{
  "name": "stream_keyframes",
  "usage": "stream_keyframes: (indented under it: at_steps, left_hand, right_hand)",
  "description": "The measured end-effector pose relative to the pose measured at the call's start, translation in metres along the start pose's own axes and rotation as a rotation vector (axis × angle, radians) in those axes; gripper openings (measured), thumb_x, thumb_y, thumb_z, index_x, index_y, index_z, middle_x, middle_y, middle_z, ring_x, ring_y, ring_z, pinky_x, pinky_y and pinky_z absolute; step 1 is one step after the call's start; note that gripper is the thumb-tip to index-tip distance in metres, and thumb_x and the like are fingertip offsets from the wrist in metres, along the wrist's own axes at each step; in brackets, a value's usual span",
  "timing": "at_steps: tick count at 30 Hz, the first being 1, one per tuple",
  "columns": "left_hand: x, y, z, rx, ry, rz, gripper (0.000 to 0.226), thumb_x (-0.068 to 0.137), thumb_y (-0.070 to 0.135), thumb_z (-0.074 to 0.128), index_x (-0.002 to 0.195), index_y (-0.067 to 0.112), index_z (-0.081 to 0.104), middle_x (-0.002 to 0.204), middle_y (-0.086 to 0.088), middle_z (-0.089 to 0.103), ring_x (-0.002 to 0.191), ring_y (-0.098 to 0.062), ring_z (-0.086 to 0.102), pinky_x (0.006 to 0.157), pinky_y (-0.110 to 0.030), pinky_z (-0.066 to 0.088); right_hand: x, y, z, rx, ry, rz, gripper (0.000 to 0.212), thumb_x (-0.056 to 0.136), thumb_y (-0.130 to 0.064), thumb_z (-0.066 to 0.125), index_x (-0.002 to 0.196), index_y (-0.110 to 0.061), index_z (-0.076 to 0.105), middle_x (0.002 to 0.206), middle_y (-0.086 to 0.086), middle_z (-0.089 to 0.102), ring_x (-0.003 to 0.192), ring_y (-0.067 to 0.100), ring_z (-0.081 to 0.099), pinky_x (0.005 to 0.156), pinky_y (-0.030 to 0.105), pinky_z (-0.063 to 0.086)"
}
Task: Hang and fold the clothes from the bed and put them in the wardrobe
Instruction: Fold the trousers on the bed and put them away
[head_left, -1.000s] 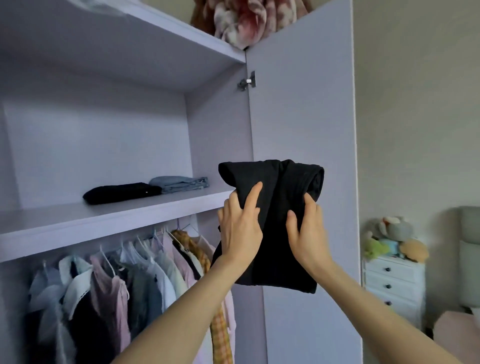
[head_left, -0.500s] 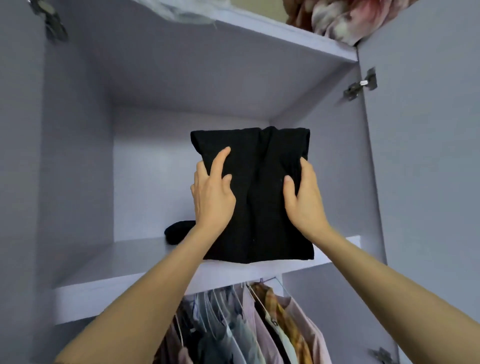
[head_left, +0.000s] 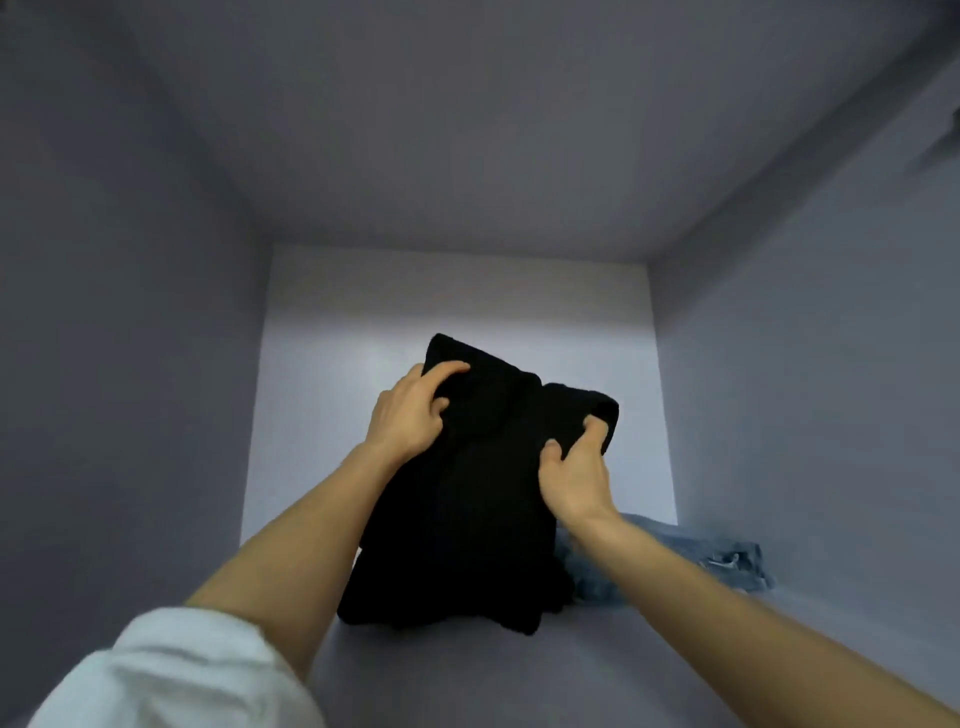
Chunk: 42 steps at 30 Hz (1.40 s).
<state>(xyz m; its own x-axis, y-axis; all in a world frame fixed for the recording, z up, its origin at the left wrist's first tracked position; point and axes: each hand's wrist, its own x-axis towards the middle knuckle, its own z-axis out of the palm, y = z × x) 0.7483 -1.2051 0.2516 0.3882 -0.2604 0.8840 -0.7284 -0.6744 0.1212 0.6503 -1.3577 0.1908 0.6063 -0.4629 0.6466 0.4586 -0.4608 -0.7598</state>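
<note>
Both hands were up inside the wardrobe (head_left: 156, 364) compartment, holding a folded black garment (head_left: 467, 519) between them. The left hand (head_left: 410, 410) gripped the garment's upper left corner, fingers curled over the top fold. The right hand (head_left: 576, 467) gripped the upper right edge, fingertips dug into the fabric near the corner. The garment stood tilted, top end raised toward the back wall, bottom end down at the shelf (head_left: 519, 675) below the hands; whether another dark piece lay under it, could not tell. Folded blue jeans (head_left: 722, 561) lay on the shelf just right of and below the right hand, partly hidden behind the right forearm, touching or nearly touching the black garment's lower right side. A rolled white sleeve (head_left: 182, 670) covered the left arm near the elbow, at the bottom left. Lilac-grey panels closed in the compartment left, right and above the hands.
</note>
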Motion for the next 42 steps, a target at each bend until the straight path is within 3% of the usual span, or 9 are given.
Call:
stream_keyframes:
  at_steps: [4,8,12,18,21,24,28,35,42]
  left_hand:
    - [0.050,-0.017,0.044,0.257,-0.152,-0.017,0.057,0.100,0.029,0.040,0.148,0.041,0.012,0.148,-0.004,0.033,0.134,-0.026,0.033,0.112,-0.051,0.016]
    - [0.046,-0.043,0.067,0.110,-0.455,-0.188,0.063,0.096,0.056,0.035,0.149,0.042,0.005,0.159,0.004,0.007,0.146,-0.024,0.005,0.114,-0.056,-0.002]
    - [-0.001,-0.067,0.055,0.003,-0.734,-0.259,0.059,0.093,0.058,0.038,0.145,0.032,0.031,0.148,-0.001,0.039,0.135,-0.020,0.036,0.115,-0.038,0.023]
    - [-0.047,-0.064,0.047,-0.010,-0.947,-0.268,0.106,0.063,0.087,0.047,0.149,0.035,0.013,0.150,0.006,0.033,0.136,-0.017,0.035,0.115,-0.039,0.025]
    - [-0.052,-0.049,0.058,0.184,-1.029,-0.225,0.121,0.060,0.070,0.069,0.147,0.042,-0.010,0.151,0.002,0.028,0.135,-0.023,0.035,0.112,-0.043,0.031]
    - [-0.058,-0.040,0.069,0.414,-0.952,-0.146,0.110,0.080,0.036,0.070,0.147,0.036,-0.018,0.143,-0.009,0.034,0.128,-0.030,0.042,0.105,-0.043,0.038]
    - [-0.054,-0.048,0.062,0.435,-0.759,0.002,0.079,0.090,0.016,0.052,0.148,0.035,0.003,0.131,-0.009,0.049,0.113,-0.031,0.052,0.095,-0.041,0.044]
    - [-0.048,-0.070,0.059,0.426,-0.409,0.146,0.054,0.088,0.011,0.050,0.133,0.032,0.029,0.120,-0.002,0.053,0.099,-0.026,0.055,0.079,-0.038,0.048]
    - [-0.049,-0.094,0.051,0.310,-0.916,0.007,0.077,0.090,0.013,0.050,0.148,0.041,0.007,0.141,0.001,0.046,0.121,-0.025,0.049,0.103,-0.038,0.039]
  right_hand:
    - [0.032,0.029,0.040,0.206,-0.061,0.312,0.052,0.098,-0.019,0.041,0.141,-0.013,0.012,0.138,0.016,0.036,0.115,0.030,0.045,0.101,0.040,0.040]
    - [0.025,0.063,0.050,0.095,-0.452,0.550,0.058,0.099,-0.021,0.042,0.147,-0.017,0.010,0.128,0.018,0.051,0.097,0.029,0.061,0.080,0.039,0.054]
    - [0.046,0.061,0.019,-0.318,-0.446,0.202,0.032,0.096,-0.021,0.040,0.125,-0.009,0.046,0.084,0.009,0.068,0.061,0.019,0.063,0.063,0.032,0.055]
    - [0.066,0.083,0.004,-1.214,-0.642,-0.472,0.082,0.082,-0.017,0.052,0.147,-0.035,0.005,0.146,0.005,0.021,0.135,0.026,0.020,0.105,0.044,0.027]
    - [0.072,0.102,0.011,-1.167,-0.824,-0.363,0.102,0.081,-0.013,0.056,0.144,-0.041,-0.018,0.153,0.001,0.001,0.141,0.030,0.006,0.108,0.049,0.031]
    - [0.081,0.105,0.017,-1.116,-0.776,-0.409,0.088,0.085,-0.011,0.053,0.147,-0.036,-0.003,0.142,0.006,0.021,0.125,0.030,0.033,0.096,0.041,0.043]
    - [0.087,0.098,0.014,-1.112,-0.601,-0.494,0.036,0.087,-0.007,0.043,0.122,-0.016,0.040,0.118,0.010,0.049,0.097,0.028,0.050,0.076,0.033,0.040]
    - [0.079,0.087,0.007,-0.977,-0.442,-0.569,0.012,0.087,-0.013,0.045,0.095,-0.019,0.038,0.095,0.002,0.048,0.078,0.024,0.045,0.065,0.030,0.031]
    - [0.078,0.086,0.014,-0.816,-0.669,-0.433,0.016,0.082,-0.013,0.055,0.094,-0.021,0.048,0.094,-0.004,0.047,0.091,0.022,0.047,0.076,0.031,0.042]
